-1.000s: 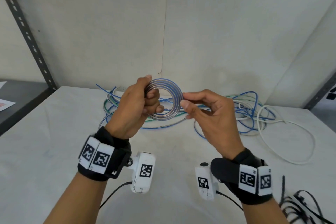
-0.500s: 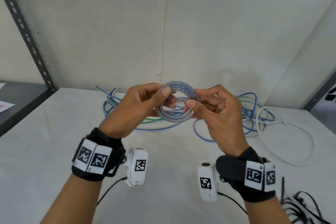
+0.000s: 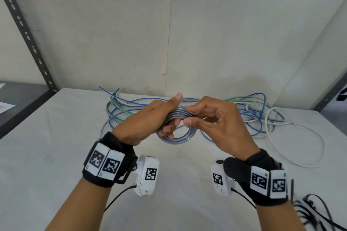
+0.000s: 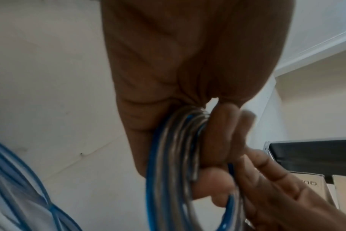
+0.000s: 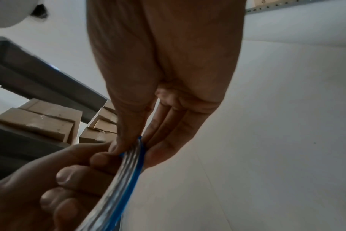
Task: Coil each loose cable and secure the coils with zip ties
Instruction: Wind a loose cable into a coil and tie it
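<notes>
- A coil (image 3: 177, 129) of blue-and-clear cable is held above the white table (image 3: 47, 155), between both hands.
- The left hand (image 3: 148, 120) has fingers curled through the loops — thumb on top.
- The right hand (image 3: 219, 124) pinches the coil's rim.
- Loose cables (image 3: 262, 116) lie tangled behind; black zip ties (image 3: 315, 210) sit at the right (near edge).

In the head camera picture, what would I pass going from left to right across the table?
Dark side shelf → left hand → coiled cable held in both hands → right hand → loose white cable → black zip ties at the right edge.
</notes>
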